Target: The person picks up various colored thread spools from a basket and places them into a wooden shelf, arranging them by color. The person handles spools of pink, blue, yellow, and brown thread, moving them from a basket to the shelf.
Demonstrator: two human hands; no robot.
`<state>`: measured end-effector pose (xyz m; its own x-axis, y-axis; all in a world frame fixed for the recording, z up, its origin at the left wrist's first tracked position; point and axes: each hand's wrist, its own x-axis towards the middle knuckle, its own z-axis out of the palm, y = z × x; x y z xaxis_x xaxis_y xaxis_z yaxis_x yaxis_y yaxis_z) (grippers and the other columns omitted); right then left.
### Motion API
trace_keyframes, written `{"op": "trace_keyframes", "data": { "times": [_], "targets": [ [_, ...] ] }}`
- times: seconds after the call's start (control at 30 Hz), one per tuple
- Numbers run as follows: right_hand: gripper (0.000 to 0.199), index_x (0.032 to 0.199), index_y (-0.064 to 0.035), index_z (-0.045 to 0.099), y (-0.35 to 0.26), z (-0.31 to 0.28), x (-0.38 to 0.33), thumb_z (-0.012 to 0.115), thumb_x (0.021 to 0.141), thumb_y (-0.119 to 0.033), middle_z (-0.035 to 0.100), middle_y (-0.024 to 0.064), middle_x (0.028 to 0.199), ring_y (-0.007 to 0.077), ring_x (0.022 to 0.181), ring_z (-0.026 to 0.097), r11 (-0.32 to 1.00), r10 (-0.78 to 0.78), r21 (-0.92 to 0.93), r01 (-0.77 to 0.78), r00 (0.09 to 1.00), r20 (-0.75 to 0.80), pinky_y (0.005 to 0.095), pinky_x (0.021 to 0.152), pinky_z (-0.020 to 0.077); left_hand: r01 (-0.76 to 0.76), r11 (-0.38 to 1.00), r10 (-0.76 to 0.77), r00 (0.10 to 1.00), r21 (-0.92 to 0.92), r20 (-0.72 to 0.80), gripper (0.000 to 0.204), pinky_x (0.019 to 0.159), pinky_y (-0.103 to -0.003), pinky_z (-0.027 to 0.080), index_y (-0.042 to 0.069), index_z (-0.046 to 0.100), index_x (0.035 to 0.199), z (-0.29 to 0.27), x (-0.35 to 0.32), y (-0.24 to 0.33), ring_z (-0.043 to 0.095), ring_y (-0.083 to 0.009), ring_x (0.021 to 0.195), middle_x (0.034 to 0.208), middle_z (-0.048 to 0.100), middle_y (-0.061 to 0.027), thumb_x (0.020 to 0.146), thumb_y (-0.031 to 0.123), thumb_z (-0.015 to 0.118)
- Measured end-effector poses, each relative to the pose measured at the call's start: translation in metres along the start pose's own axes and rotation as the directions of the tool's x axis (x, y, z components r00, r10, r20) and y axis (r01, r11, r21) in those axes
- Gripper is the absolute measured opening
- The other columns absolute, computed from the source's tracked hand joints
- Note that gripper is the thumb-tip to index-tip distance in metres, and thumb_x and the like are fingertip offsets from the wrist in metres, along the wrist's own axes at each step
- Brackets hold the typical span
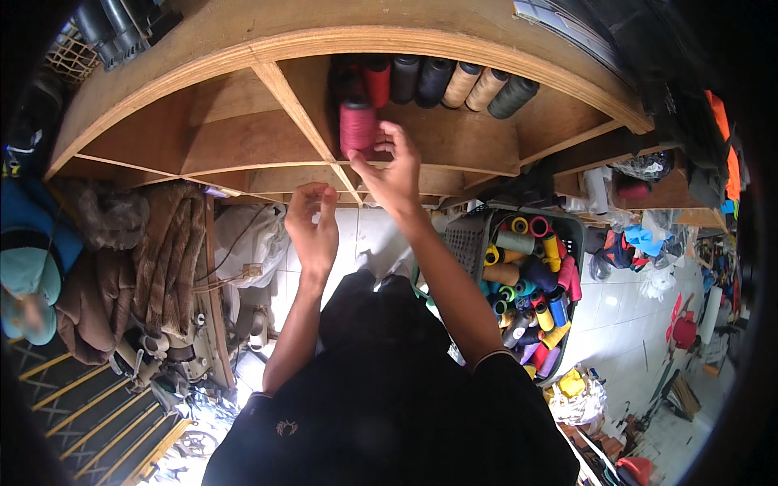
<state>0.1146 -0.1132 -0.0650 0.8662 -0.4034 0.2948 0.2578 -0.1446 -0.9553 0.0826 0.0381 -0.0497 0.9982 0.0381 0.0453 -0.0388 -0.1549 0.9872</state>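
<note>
My right hand (395,174) reaches up into a wooden shelf compartment, its thumb and fingers around the lower end of a dark pink spool of thread (357,130). That spool stands in front of the row, at the compartment's left side. Behind it are a red spool (376,79), dark spools (435,81), tan spools (462,84) and a dark green-grey spool (514,96). Below the shelf's edge, my left hand (312,231) is raised with bent fingers apart and nothing in it.
A dark green plastic basket (474,235) full of many-coloured spools stands on the white tiled floor (616,312) to my right. Wooden dividers (296,109) split the shelf. Brown cloth (168,251) and a white plastic bag (251,243) hang at the left.
</note>
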Motion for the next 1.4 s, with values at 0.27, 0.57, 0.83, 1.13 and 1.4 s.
{"op": "trace_keyframes", "data": {
  "times": [0.27,0.57,0.83,1.13,1.4],
  "targets": [
    [0.061,0.133,0.0039,0.047,-0.084,-0.069,-0.053,0.063,0.082,-0.024,0.064,0.0143,0.114,0.0251,0.102,0.065,0.619,0.341,0.621,-0.481,0.877,0.339,0.0385,0.093,0.0508,0.093,0.971,-0.003,0.925,-0.22,0.379,0.038,0.097,-0.033,0.041,-0.002,0.057,0.122,-0.009,-0.001,0.082,0.059,-0.0214,0.108,0.112,0.063,-0.0135,0.1,0.028,0.054],
    [0.053,0.135,-0.0009,0.037,-0.119,-0.082,-0.087,0.058,0.095,-0.029,0.057,0.0159,0.124,0.0267,0.107,0.062,0.685,0.432,0.6,-0.413,0.893,0.122,0.0414,0.09,0.0517,0.272,0.827,0.072,0.817,-0.493,0.572,0.036,0.092,-0.031,0.046,-0.002,0.058,0.117,0.025,-0.004,0.1,0.06,-0.0146,0.098,0.108,0.065,-0.0087,0.09,0.017,0.071],
    [0.014,0.098,-0.0005,0.064,-0.133,-0.07,-0.106,0.066,0.092,-0.013,0.064,0.0028,0.078,0.008,0.067,0.056,0.917,0.398,0.044,-0.397,0.917,-0.017,0.0239,0.06,0.0428,0.125,0.861,0.058,0.939,-0.492,0.34,0.035,0.088,-0.031,0.048,-0.001,0.056,0.112,0.031,-0.012,0.103,0.059,-0.0151,0.098,0.104,0.064,-0.0095,0.085,0.01,0.075],
    [0.013,0.09,0.0022,0.067,-0.154,-0.09,-0.081,0.064,0.093,-0.01,0.06,0.0028,0.083,0.0058,0.073,0.05,0.997,0.057,-0.054,-0.061,0.996,-0.068,0.0215,0.064,0.0378,0.079,0.909,0.057,0.949,-0.409,0.311,0.032,0.086,-0.029,0.047,0.0,0.056,0.107,0.021,-0.014,0.101,0.058,-0.013,0.095,0.099,0.063,-0.0077,0.084,0.008,0.076],
    [0.01,0.093,-0.0022,0.064,-0.129,-0.068,-0.07,0.058,0.096,-0.01,0.063,0.0058,0.094,0.0111,0.084,0.056,0.907,0.1,0.414,-0.074,0.994,-0.043,0.0267,0.078,0.0448,0.469,0.684,-0.078,0.808,-0.559,0.584,0.04,0.082,-0.032,0.05,0.0,0.053,0.115,0.016,-0.015,0.105,0.06,-0.0144,0.093,0.102,0.062,-0.0064,0.089,0.029,0.064]
  ]
}}
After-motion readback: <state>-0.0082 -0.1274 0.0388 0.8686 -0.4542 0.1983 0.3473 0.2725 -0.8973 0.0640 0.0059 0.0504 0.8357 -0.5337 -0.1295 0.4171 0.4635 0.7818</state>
